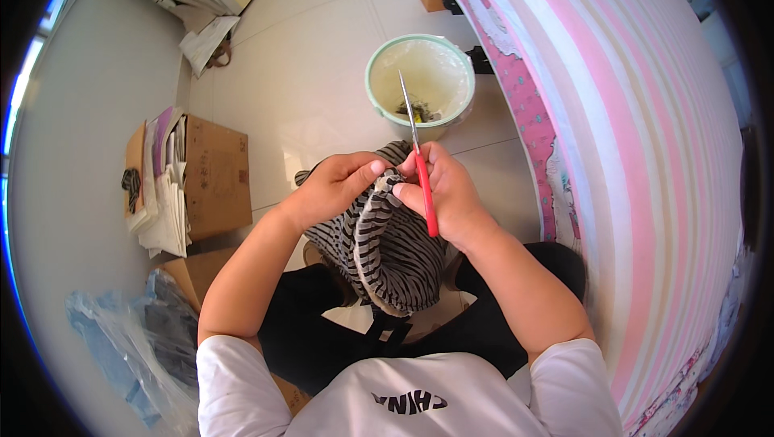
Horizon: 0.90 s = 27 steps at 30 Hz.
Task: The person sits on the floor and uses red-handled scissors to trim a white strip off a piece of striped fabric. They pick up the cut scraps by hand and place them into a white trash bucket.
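Observation:
A black-and-grey striped knit garment (411, 261) hangs between my knees, with a pale fuzzy edge running along its curved opening. My left hand (341, 186) pinches the upper end of that edge between thumb and fingers. Facing it, my right hand (444, 195) pinches the same spot with its thumb and a fingertip. Red-handled scissors (423, 183) also rest in the right hand, seen nearly edge-on, blades pointing away from me. Their tip overlaps the view of the bin. The garment's lower folds are partly hidden.
A pale green-rimmed waste bin (369, 83) with a liner and dark scraps stands ahead on the tiled floor. At left are a cardboard box (217, 177) beside stacked papers and clear plastic bags (139, 346). A bed with a striped sheet (641, 153) borders the right side.

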Motion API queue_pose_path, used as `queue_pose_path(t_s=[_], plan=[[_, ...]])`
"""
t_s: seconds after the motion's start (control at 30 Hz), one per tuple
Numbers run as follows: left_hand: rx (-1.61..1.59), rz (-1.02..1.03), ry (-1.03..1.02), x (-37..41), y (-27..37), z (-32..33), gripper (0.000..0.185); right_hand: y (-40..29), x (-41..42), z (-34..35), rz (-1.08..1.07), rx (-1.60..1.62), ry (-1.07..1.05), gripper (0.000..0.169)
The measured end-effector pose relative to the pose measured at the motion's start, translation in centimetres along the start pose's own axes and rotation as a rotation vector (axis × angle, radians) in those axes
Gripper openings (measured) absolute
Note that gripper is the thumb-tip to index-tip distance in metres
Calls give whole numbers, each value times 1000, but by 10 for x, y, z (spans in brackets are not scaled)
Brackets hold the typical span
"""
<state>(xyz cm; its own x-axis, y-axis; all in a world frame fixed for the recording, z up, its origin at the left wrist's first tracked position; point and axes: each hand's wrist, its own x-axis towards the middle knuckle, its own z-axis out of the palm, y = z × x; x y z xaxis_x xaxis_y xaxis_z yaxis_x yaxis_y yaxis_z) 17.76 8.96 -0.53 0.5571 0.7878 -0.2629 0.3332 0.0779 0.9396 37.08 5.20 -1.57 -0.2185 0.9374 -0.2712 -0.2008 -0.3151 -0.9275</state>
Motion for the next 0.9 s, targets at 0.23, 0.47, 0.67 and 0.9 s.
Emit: queue_pose_path(t_s=[0.23,0.47,0.67,0.9], plan=[[-94,-15,205,-86,22,-1,21,-12,-5,34,-76,-178,-236,36],[110,292,439,-100,-6,2,14,-13,-10,60,-95,-260,-272,37],[-67,82,480,-103,-12,3,13,-8,-3,78,-140,-425,-132,34],[-469,-117,441,-105,-28,-6,11,5,2,83,-257,-462,-31,40]])
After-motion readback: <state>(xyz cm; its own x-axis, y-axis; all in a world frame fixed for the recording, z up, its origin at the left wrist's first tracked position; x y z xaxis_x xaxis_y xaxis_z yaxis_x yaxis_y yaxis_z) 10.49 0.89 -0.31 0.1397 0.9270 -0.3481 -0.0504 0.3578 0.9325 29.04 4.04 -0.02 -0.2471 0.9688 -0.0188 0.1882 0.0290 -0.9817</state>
